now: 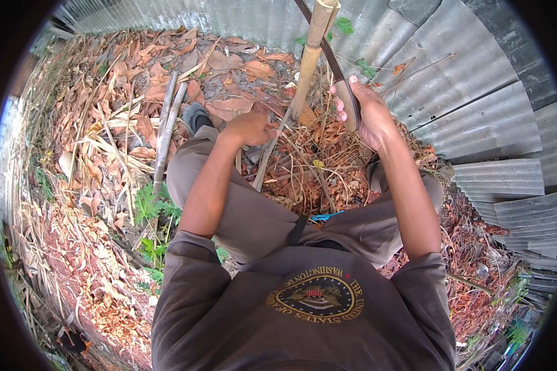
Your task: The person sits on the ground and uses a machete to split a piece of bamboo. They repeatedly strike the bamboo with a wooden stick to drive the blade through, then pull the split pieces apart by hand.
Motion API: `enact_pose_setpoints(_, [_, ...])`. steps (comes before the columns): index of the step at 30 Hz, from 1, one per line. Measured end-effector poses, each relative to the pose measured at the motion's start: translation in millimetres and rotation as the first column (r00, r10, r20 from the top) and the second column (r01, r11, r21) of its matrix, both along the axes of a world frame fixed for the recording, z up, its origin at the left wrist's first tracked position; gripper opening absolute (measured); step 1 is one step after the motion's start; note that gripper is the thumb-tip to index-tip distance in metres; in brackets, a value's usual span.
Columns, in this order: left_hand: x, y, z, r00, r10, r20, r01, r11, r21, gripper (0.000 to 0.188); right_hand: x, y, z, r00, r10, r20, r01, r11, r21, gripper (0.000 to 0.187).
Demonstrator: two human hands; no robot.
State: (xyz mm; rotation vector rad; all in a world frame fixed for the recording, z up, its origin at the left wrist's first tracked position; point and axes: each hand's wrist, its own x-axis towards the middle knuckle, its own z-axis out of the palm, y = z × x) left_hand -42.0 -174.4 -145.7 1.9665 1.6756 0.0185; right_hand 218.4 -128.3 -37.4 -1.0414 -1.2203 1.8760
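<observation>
Wrapping round a wooden handle (348, 106), the right hand (372, 114) holds its long blade (333, 62) across an upright bamboo pole (307, 71); the left hand (250, 128) curls beside a thin stick (267, 161), grip unclear. Work seems unfinished, the pole standing.

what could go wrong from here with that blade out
The long knife in the right hand might glance off the upright bamboo pole toward the bare left hand, close to its foot. A slip downward could perhaps reach the legs, bent on either side. A wide swing may also strike the corrugated metal sheets.
</observation>
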Motion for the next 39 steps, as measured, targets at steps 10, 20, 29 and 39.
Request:
enact_pose_setpoints(10, [4, 0, -7, 0.997, -0.052, 0.053, 0.049, 0.998, 0.045, 0.058, 32, 1, -7, 0.768, -0.283, 0.575, 0.007, 0.901, 0.434, 0.022])
enact_pose_setpoints(20, [1, -10, 1, 0.998, -0.056, 0.026, 0.056, 0.998, 0.028, 0.065, 28, 10, 0, 0.972, -0.158, 0.171, 0.164, 0.986, -0.017, 0.031])
enact_pose_setpoints(29, [-5, -4, -9, 0.998, 0.008, 0.058, -0.009, 1.000, 0.025, 0.056, -3, 29, 21, 0.950, -0.232, 0.209, 0.217, 0.972, 0.092, 0.036])
enact_pose_setpoints(39, [0, -24, -6, 1.000, -0.011, 0.020, 0.012, 0.999, -0.049, 0.048, -73, 26, 188, 0.954, -0.199, -0.223, 0.298, 0.699, 0.651, 0.033])
